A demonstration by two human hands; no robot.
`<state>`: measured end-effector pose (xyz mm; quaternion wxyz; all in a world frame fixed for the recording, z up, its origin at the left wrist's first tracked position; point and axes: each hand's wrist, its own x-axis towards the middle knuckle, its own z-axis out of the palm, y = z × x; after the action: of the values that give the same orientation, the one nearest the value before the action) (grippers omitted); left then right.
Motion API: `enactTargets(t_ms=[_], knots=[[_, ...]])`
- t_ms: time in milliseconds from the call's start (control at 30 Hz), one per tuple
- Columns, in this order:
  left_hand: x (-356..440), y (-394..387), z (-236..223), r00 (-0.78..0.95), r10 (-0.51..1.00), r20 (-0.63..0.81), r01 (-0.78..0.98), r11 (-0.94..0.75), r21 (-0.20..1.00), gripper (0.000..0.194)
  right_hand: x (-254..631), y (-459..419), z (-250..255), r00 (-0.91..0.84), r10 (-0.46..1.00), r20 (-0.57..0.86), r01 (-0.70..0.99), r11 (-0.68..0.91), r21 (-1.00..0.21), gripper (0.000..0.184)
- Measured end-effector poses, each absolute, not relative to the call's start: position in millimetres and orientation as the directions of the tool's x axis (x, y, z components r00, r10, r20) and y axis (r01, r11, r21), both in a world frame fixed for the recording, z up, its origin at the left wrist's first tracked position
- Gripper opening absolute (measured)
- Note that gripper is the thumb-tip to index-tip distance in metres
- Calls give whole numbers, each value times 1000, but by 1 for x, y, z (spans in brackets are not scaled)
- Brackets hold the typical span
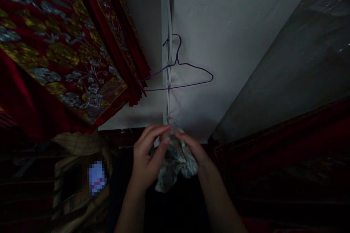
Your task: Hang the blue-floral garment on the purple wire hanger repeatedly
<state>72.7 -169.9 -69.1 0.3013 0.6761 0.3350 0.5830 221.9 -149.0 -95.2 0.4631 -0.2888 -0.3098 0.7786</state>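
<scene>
Between my two hands is a crumpled patterned cloth (175, 164), pale with grey and bluish marks. My left hand (150, 153) is closed on its left side, thumb and fingers pinching the top edge. On the other side my right hand (193, 147) grips the upper right of the cloth, its fingers partly hidden behind the folds. The lower part of the cloth hangs loose below both hands. A thin dark purple wire hanger (195, 66) hangs on the wall above, with nothing on its visible part and its left end behind red fabric.
Red embroidered fabric (65, 43) with gold and silver patterns hangs at the upper left. A pale cable (168, 11) runs down the white wall (213, 18). Grey sheeting (295, 51) slopes down on the right, above dark red cloth (287, 131). A wooden frame (57, 182) stands lower left.
</scene>
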Motion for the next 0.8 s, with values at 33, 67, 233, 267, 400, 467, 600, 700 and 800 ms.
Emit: enactTargets(t_ms=[33,67,233,267,400,467,600,700,800], knots=[[66,-161,-68,148,817,558,127,-575,808,31,222,-149,-86,-435,884,-175,-449,-381,-808,37],[60,-151,-69,248,839,485,130,-525,841,35,223,-147,-76,-479,857,-189,-347,-382,-857,36],[35,-110,-95,644,764,-45,249,-154,956,77,245,-114,-26,-691,682,-240,190,-148,-970,25],[29,-105,-100,655,750,-96,314,-155,937,75,254,-103,-18,-697,682,-222,248,-61,-967,22],[-2,-95,-105,597,793,-122,616,-356,703,52,277,-48,-6,-409,887,214,316,357,-879,19],[-17,-93,-99,528,845,-86,752,-419,508,42,275,-21,-17,-190,893,407,317,448,-836,44],[-34,-100,-89,480,874,-72,822,-419,386,36,254,18,-58,-47,951,304,342,302,-890,41],[-42,-108,-80,437,894,-96,852,-377,364,37,254,28,-82,-8,967,254,399,236,-886,29],[-52,-106,-66,381,911,-155,889,-316,331,37,278,23,-87,50,957,285,454,232,-860,25]])
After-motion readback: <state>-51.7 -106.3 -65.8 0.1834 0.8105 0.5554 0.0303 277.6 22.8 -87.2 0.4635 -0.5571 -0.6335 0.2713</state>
